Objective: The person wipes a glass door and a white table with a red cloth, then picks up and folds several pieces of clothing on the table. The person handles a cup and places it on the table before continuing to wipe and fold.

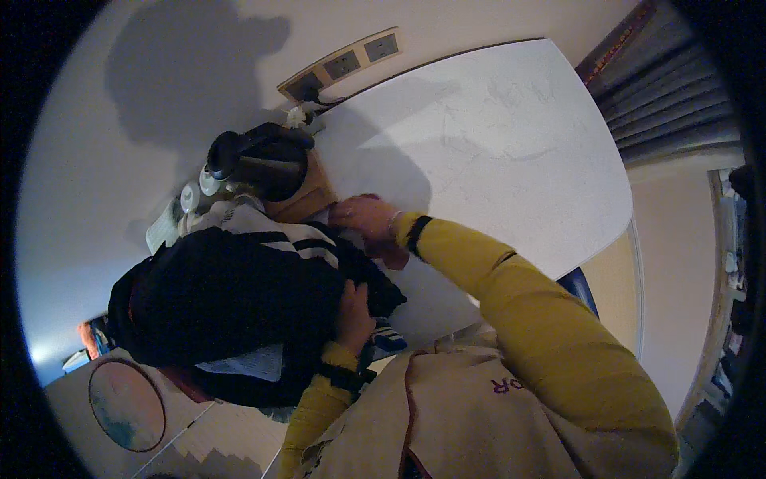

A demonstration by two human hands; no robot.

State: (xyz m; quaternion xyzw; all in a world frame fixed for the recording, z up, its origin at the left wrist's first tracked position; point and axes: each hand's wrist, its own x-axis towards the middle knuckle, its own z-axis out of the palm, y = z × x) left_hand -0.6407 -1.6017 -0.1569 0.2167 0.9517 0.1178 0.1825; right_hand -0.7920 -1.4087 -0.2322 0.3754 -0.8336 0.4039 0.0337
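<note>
A heaped pile of dark clothes [233,293] lies on the left end of the white table, with white-striped fabric [305,239] along its upper side. My left hand [356,320] grips the dark cloth at the pile's near right edge. A striped blue-and-white piece of fabric [389,336] shows just right of that wrist. At the pile's upper right corner, beside the wooden tray, is my right hand [365,218]. It is blurred, and its fingertips are partly hidden, so its hold is unclear.
Behind the pile a black electric kettle [269,161] stands on a wooden tray [317,191], near white lidded cups [190,196]. The white tabletop [508,138] stretches right. Wall sockets [342,64] hold a plug. A dark curtain [670,102] hangs at right; a round patterned object [127,405] is lower left.
</note>
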